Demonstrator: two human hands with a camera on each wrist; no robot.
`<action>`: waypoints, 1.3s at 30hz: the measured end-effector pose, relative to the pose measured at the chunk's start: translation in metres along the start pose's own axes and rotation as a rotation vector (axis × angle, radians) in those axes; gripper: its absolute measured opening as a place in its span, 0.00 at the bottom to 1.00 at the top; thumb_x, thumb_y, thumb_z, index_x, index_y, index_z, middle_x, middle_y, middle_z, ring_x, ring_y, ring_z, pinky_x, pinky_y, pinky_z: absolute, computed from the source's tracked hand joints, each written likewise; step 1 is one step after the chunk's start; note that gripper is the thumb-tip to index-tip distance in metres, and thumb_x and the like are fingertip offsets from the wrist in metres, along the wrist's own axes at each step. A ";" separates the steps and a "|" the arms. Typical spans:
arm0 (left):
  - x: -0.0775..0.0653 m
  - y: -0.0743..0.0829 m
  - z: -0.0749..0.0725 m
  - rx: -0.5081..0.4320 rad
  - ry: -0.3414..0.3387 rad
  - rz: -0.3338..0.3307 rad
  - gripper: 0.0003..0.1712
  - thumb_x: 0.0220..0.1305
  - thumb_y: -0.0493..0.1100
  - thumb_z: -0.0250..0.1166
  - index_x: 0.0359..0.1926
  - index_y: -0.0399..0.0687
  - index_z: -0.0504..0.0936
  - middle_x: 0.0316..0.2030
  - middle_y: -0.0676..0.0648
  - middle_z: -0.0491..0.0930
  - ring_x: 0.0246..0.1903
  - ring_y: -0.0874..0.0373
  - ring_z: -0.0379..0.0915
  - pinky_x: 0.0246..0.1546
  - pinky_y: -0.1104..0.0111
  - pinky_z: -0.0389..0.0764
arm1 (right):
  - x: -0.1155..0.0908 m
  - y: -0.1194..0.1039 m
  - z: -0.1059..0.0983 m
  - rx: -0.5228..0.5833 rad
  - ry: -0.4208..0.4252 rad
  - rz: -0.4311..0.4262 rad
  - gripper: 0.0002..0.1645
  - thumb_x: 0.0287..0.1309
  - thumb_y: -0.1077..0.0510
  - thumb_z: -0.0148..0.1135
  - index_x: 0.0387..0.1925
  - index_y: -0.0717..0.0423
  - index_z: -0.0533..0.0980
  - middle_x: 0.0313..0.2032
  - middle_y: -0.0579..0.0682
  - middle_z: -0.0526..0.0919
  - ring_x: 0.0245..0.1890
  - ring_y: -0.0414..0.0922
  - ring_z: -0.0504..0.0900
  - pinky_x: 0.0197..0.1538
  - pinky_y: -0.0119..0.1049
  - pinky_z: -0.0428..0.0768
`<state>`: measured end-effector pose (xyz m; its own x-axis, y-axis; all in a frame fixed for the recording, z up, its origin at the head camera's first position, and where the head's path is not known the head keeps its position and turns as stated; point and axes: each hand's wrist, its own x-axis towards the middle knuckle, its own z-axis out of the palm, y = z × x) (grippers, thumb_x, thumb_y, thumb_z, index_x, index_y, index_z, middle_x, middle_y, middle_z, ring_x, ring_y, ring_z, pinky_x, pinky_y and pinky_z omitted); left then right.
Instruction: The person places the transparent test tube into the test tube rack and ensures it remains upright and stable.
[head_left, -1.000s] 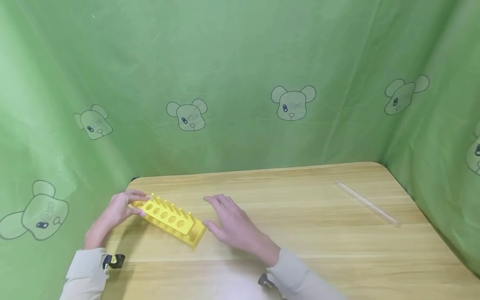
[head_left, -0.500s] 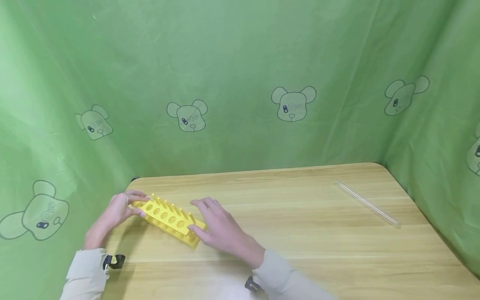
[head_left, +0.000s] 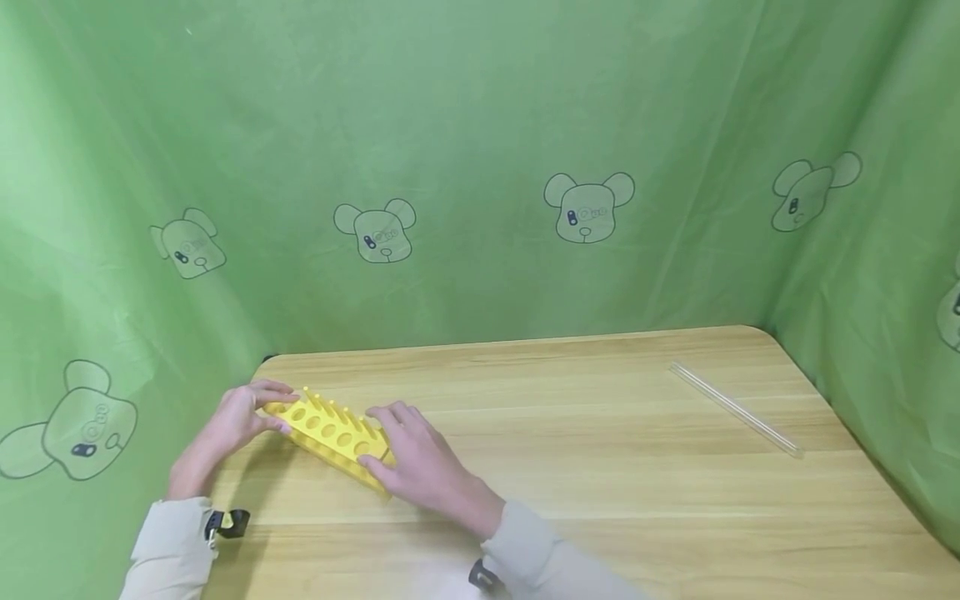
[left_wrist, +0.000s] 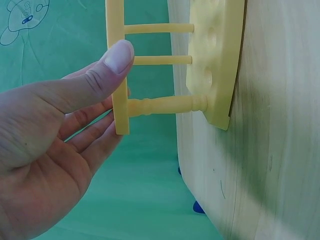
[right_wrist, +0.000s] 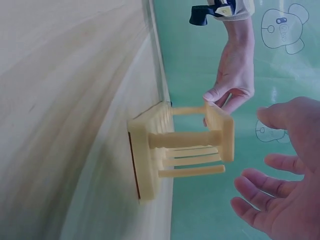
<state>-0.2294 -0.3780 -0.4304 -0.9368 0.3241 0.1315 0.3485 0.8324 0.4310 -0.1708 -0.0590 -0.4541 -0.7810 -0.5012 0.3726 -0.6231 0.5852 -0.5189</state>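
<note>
A yellow test tube rack [head_left: 321, 428] with a row of round holes and upright pegs stands on the left part of the table. My left hand [head_left: 242, 419] grips the far left end of its top plate. In the left wrist view, the thumb [left_wrist: 107, 67] lies over one side of the plate and the fingers are behind the other. At the rack's near right end is my right hand [head_left: 420, 467], thumb and fingers spread to either side of the top plate. The right wrist view shows this hand [right_wrist: 285, 185] with loose fingers, a gap between them and the rack [right_wrist: 185, 137].
A clear glass tube [head_left: 735, 408] lies slantwise on the right part of the wooden table [head_left: 600, 483]. Green curtains [head_left: 480, 125] printed with bear faces hang behind the table and along both sides.
My right hand has moved left until its thumb and fingers overlap the near end of the rack. The left hand and the rack have kept their places.
</note>
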 end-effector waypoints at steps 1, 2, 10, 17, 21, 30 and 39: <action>0.000 0.000 0.000 0.000 0.001 0.002 0.29 0.45 0.35 0.81 0.52 0.35 0.86 0.55 0.30 0.81 0.58 0.25 0.72 0.62 0.31 0.68 | 0.001 -0.001 0.001 0.000 -0.001 0.005 0.37 0.63 0.44 0.71 0.68 0.54 0.70 0.56 0.50 0.79 0.54 0.43 0.79 0.58 0.32 0.81; 0.000 0.000 -0.001 -0.001 0.001 0.003 0.29 0.45 0.35 0.81 0.52 0.34 0.86 0.55 0.30 0.81 0.58 0.25 0.72 0.62 0.31 0.68 | 0.001 -0.002 0.003 0.000 -0.001 0.005 0.37 0.63 0.44 0.71 0.68 0.54 0.70 0.56 0.50 0.79 0.53 0.43 0.79 0.57 0.31 0.81; 0.000 0.002 -0.003 -0.020 -0.002 -0.001 0.29 0.46 0.35 0.81 0.52 0.34 0.86 0.55 0.30 0.81 0.58 0.25 0.72 0.62 0.31 0.68 | 0.008 -0.010 0.011 0.005 0.008 0.004 0.37 0.61 0.45 0.73 0.65 0.55 0.73 0.52 0.48 0.79 0.47 0.40 0.77 0.48 0.24 0.80; 0.000 0.003 -0.003 -0.024 0.005 0.004 0.28 0.45 0.35 0.81 0.51 0.34 0.86 0.55 0.30 0.81 0.57 0.25 0.72 0.62 0.31 0.68 | 0.011 -0.014 0.018 -0.003 0.013 0.023 0.37 0.60 0.45 0.74 0.65 0.57 0.73 0.51 0.47 0.79 0.43 0.37 0.76 0.44 0.21 0.78; 0.000 0.002 -0.003 -0.019 0.008 0.004 0.28 0.45 0.35 0.81 0.51 0.34 0.86 0.55 0.30 0.81 0.57 0.25 0.72 0.62 0.31 0.68 | 0.011 -0.015 0.022 -0.021 0.001 0.045 0.37 0.61 0.44 0.73 0.65 0.56 0.73 0.51 0.47 0.79 0.44 0.37 0.77 0.46 0.22 0.79; -0.001 0.003 -0.002 -0.015 0.008 0.010 0.28 0.45 0.34 0.81 0.51 0.33 0.86 0.54 0.30 0.81 0.57 0.25 0.73 0.61 0.31 0.69 | 0.017 -0.022 0.028 -0.080 -0.014 0.062 0.33 0.60 0.46 0.74 0.61 0.58 0.77 0.49 0.48 0.79 0.43 0.37 0.77 0.44 0.21 0.79; -0.001 0.003 -0.002 -0.023 0.004 0.002 0.28 0.45 0.33 0.81 0.51 0.33 0.86 0.55 0.30 0.81 0.57 0.25 0.72 0.62 0.31 0.68 | 0.020 -0.025 0.031 -0.174 -0.001 0.044 0.28 0.60 0.46 0.74 0.54 0.60 0.81 0.44 0.48 0.78 0.39 0.38 0.74 0.38 0.18 0.77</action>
<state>-0.2278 -0.3769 -0.4278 -0.9361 0.3241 0.1365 0.3500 0.8209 0.4513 -0.1693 -0.1035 -0.4579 -0.8076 -0.4732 0.3520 -0.5864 0.7082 -0.3932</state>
